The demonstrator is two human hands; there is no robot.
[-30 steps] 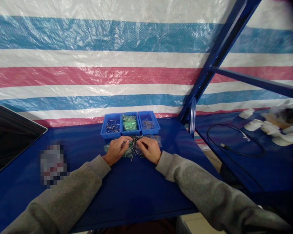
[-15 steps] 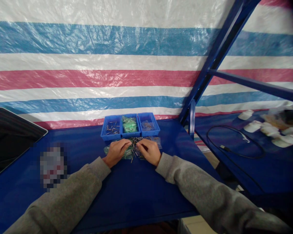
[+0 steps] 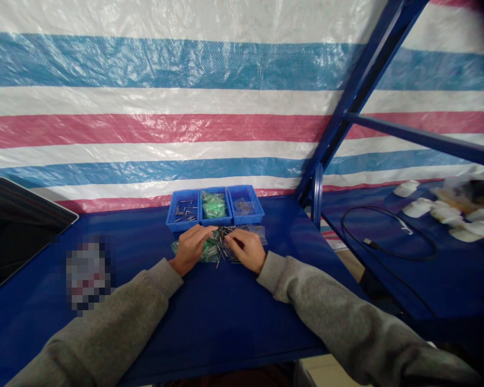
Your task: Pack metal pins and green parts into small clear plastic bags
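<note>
Presently, the head view shows loose slender metal pieces (image 3: 223, 252) piled on the table (image 3: 226, 312), just short of three blue trays (image 3: 215, 221) near its far edge. The pile lies between left hand (image 3: 190, 250) and right hand (image 3: 249, 249), the right appearing nearer. One piece's long axis points toward the near edge. Either grip: cannot tell whether clamped or apart.
</note>
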